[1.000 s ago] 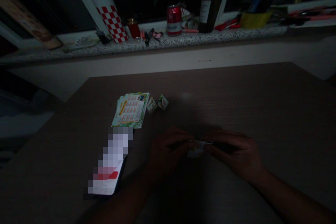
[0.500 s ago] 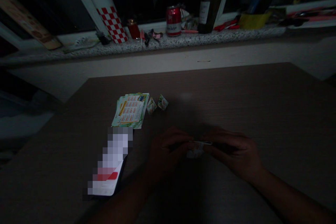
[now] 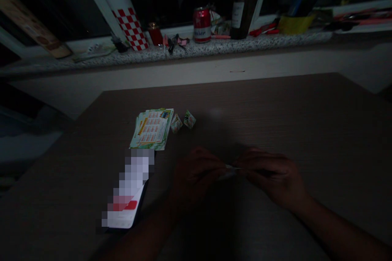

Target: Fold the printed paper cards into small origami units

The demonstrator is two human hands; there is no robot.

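The scene is very dark. My left hand and my right hand meet over the near middle of the brown table. Both are closed, pinching a small pale folded piece of paper between their fingertips. Only a thin sliver of the paper shows between the fingers. To the left and farther off lies a stack of printed paper cards, with two small folded paper pieces right beside it.
A white card with a red mark, partly blurred out, lies near my left forearm. On the stone windowsill behind the table stand a red can, a dark bottle, a red-checked white bottle and small clutter.
My fingers have closed in over the paper, so less of it shows now than a second ago. Both hands stay in the same place on the table.
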